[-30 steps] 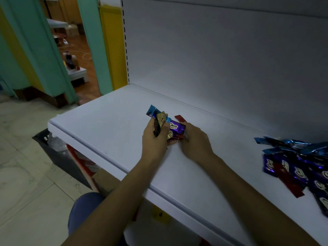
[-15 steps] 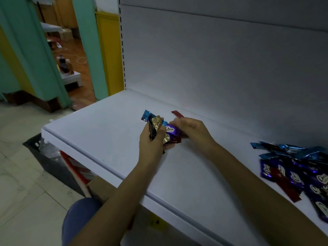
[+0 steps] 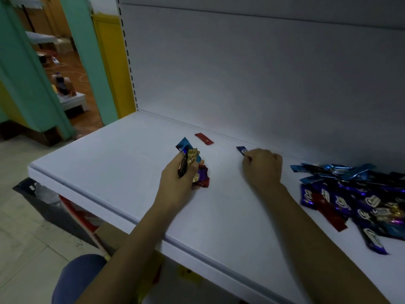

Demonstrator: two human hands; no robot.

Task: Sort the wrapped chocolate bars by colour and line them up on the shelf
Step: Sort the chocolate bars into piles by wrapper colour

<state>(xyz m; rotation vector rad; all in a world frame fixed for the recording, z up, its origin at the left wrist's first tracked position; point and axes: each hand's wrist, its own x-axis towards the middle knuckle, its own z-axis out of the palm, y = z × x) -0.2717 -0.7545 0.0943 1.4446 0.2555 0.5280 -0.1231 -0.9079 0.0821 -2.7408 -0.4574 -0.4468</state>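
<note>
Spread over a smooth white shelf (image 3: 105,172), before a plain pale back panel (image 3: 241,73): glossy foil-wrapped chocolate bars, flat and oblong, with crimped ends.

Clutched in the left hand (image 3: 182,174), fingers curled tight just above the shelf: a bunch (image 3: 192,163) of crinkled wrappers in light blue, gold, purple and red, exact number not clear.

Lying alone beyond that bunch, close to the back panel: one red bar (image 3: 204,138), flat on the shelf.

Further right, well apart from the red one: one dark blue bar (image 3: 241,150), also flat on the shelf, its near end pinched by the curled fingers of the right hand (image 3: 263,167), knuckles up.

Heaped at the far right of the shelf: a loose pile (image 3: 350,194) of shiny bars, mostly purple with white lettering, several light blue ones toward the back, one long red strip across the front edge. Too tangled for a count.

Below the shelf's left corner, on pale floor tiles (image 3: 22,260): one dark crate (image 3: 28,187), contents not clear.
</note>
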